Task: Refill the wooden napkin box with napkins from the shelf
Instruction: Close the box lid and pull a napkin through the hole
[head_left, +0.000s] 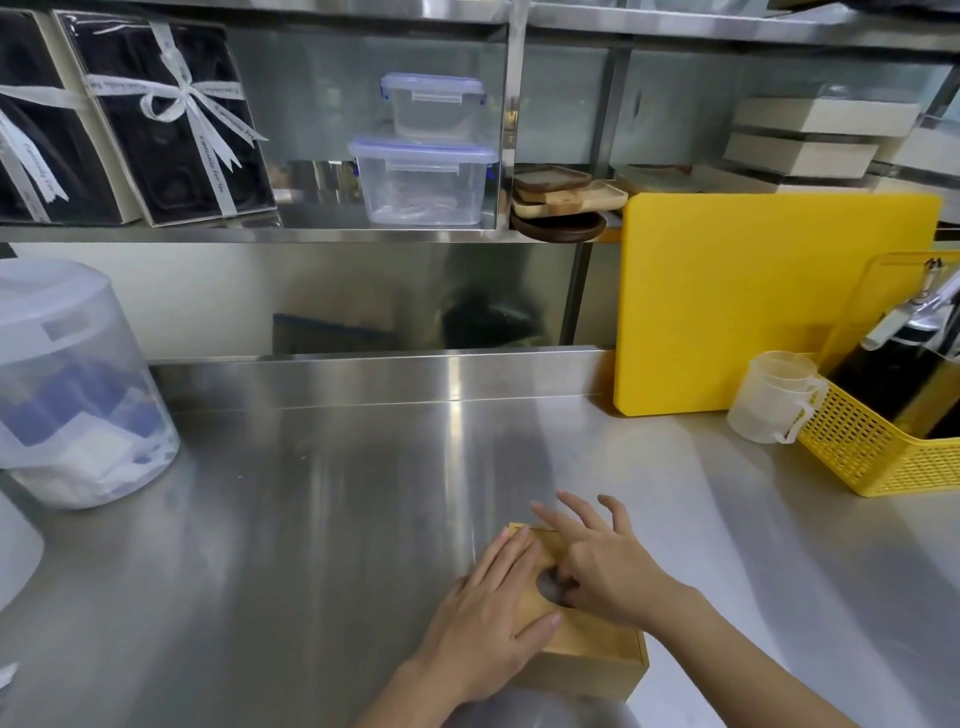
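Note:
The wooden napkin box (597, 660) sits on the steel counter near its front edge, with an oval opening in its top lid. My left hand (485, 623) lies flat on the left part of the lid, fingers together and thumb out. My right hand (597, 561) rests on the right part, thumb and forefinger dipping into the oval hole, other fingers spread. Whether the fingers pinch anything in the hole is hidden. No loose napkins show on the counter. White stacked packs (810, 135) lie on the upper right shelf.
A yellow cutting board (769, 301) leans against the back wall. A yellow mesh basket (883, 457) with bottles and a clear measuring cup (774, 395) stand at right. A round translucent container (72, 384) stands at left. Clear lidded tubs (423, 179) and black gift boxes (171, 119) fill the shelf.

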